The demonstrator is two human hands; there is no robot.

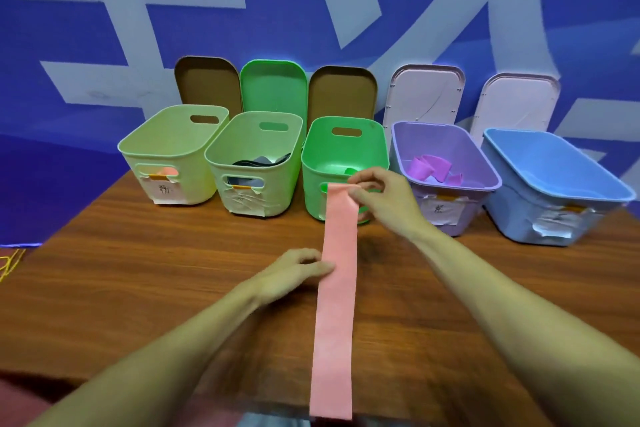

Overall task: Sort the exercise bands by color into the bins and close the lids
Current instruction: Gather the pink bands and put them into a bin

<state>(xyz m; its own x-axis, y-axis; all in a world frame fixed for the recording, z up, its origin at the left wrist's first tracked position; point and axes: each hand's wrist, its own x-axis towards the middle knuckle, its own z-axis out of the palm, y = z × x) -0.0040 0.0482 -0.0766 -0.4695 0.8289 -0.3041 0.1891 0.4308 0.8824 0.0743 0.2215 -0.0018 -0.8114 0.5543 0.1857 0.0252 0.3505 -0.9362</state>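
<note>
Pink band (337, 288) lies flat and lengthwise on the desk (138, 270). Its near end reaches just past the near edge and its far end points at the far edge.

Right hand (384, 198): thumb and fingers pinch the far end of the band, raised slightly in front of the bright green bin (343, 156).
Left hand (294, 270): fingers curled, thumb on the band's left edge, gripping it partway along, nearer the far end.

Five bins stand in a row along the far edge, all open. From the left corner:
- pale yellow bin (173, 149): something pink shows through the front handle slot.
- pale green bin (252, 156): dark and grey bands inside.
- bright green bin: a bit of green band shows inside, partly hidden by the right hand.
- purple bin (446, 139): purple bands (429, 166) inside.
- blue bin (554, 177): nearest the right corner.

Paper labels are stuck on the bin fronts; the writing is too small to read.

Lids lean upright against the wall behind the bins. From left: brown lid (207, 83), green lid (273, 87), second brown lid (341, 94), pale pink lid (426, 94), second pale pink lid (516, 104).

Yellow cord (10, 263) is past the left edge of the desk.
</note>
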